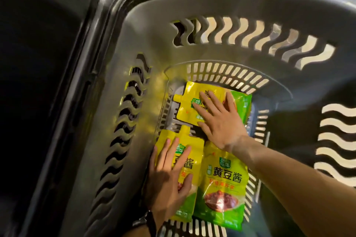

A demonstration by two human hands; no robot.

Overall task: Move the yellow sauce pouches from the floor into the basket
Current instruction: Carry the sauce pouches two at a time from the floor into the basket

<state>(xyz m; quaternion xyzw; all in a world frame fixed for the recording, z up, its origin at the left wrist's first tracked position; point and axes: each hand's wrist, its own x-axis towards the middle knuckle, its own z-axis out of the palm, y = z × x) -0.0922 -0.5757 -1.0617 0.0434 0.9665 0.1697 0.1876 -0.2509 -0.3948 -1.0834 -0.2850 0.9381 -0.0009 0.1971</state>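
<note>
- The left hand (169,177) lies flat on the left pouch (166,137). Its fingers (182,158) are straight and spread, gripping nothing.
- The right hand (217,119) lies flat on the top pouch (185,113), fingers likewise straight and fanned toward the upper left of the frame. Neither hand curls round anything.
- All three pouches in view already lie inside the basket (134,34), on its slotted bottom.
- The left pouch runs up and down the frame, directly under the left palm, with its spout pointing to the frame's centre.
- The top pouch runs left to right, with its spout at the left and its green end at the right. It sits under the right-hand fingers, so that hand is the nearer one to it.
- The right pouch (223,179) lies just beside the left pouch, long axis up and down. No hand touches it, and the right forearm crosses above its top edge.
- Judging by this, the coming move is a flattening or a lift straight out, with nothing left to grasp here.
- Hidden: the right pouch's spout under the wrist, much of both pressed pouches under the palms, and the left pouch's lower corner behind the hand.
- A watch (146,219) is cut off at the lower edge.
- The floor outside the basket, at the frame's left, is too dark to tell whether any pouches remain there.
</note>
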